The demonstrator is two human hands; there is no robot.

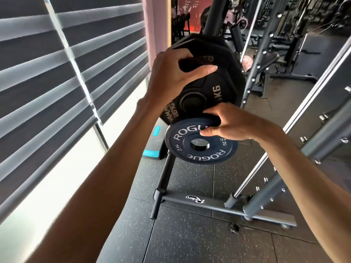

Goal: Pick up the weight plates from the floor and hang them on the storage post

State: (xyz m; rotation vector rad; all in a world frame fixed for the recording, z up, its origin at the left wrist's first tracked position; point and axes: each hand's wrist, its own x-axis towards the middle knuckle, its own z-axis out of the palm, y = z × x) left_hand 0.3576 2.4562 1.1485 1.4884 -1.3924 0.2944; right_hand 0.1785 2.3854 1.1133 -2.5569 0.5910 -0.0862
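A big black weight plate [220,82] hangs on an upper storage post of the rack, with more black plates stacked behind it. My left hand [171,76] grips its upper left rim, fingers curled through a handle slot. Below it a small dark blue 2 kg ROGUE plate [190,149] sits around the end of a lower storage post [199,144], whose tip shows in the plate's hole. My right hand [231,124] pinches that small plate's top edge, thumb on its face.
The grey rack base bar [224,205] and a black floor tube [161,186] lie on the speckled rubber floor. A black and teal step platform [154,147] stands by the window blinds [57,82]. Slanted chrome rails and gym machines fill the right side.
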